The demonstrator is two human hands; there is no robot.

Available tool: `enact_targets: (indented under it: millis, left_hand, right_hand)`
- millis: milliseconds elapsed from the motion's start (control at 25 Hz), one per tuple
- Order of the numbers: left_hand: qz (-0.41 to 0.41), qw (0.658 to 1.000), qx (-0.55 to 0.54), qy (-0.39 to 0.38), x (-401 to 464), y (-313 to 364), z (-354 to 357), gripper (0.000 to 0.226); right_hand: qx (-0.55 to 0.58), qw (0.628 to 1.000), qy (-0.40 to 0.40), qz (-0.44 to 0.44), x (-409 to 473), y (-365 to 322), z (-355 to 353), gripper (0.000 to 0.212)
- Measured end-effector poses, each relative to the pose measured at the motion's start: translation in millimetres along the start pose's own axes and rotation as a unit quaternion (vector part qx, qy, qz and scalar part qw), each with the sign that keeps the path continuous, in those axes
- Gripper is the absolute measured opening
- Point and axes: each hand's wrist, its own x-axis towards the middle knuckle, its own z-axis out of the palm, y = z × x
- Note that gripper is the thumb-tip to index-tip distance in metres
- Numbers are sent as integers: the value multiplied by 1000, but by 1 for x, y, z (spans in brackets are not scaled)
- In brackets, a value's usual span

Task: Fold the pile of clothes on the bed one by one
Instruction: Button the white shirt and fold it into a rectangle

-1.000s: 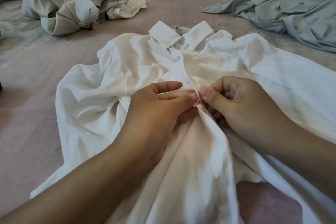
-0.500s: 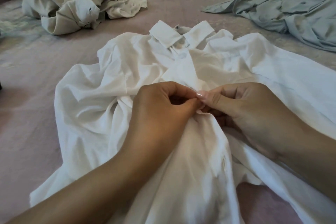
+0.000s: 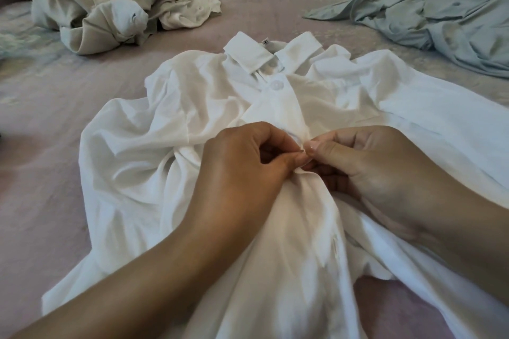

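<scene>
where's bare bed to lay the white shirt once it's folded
Bare bed lies between the beige pile and grey garment, and left of the white shirt. The middle is crowded by the shirt and both hands.

Two bare forearms enter from bottom edge, no sleeves, no watch or bracelet seen. Left hand [image 3: 242,170] bare, no rings visible. Right hand [image 3: 369,170] bare too, thumbnail short with pale, glossy finish; other nails hidden

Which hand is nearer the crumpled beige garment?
Left. The left hand lies below and right of the beige garment; the right hand is farther right.
</scene>
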Motion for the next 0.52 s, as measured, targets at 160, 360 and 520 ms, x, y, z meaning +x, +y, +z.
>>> enact_targets:
  millis: [160, 360, 520]
  left_hand:
    - [14, 1000, 6, 5, 1, -4, 1, 17]
    - [-6, 1000, -18, -1, -1, -4, 1, 13]
    - [-114, 980, -157, -31, 0, 1, 1, 10]
  right_hand:
    - [-36, 999, 11, -16, 0, 0, 0, 24]
    - [-31, 998, 28, -48, 0, 2, 0, 23]
    - [-41, 994, 33, -95, -1, -2, -1, 13]
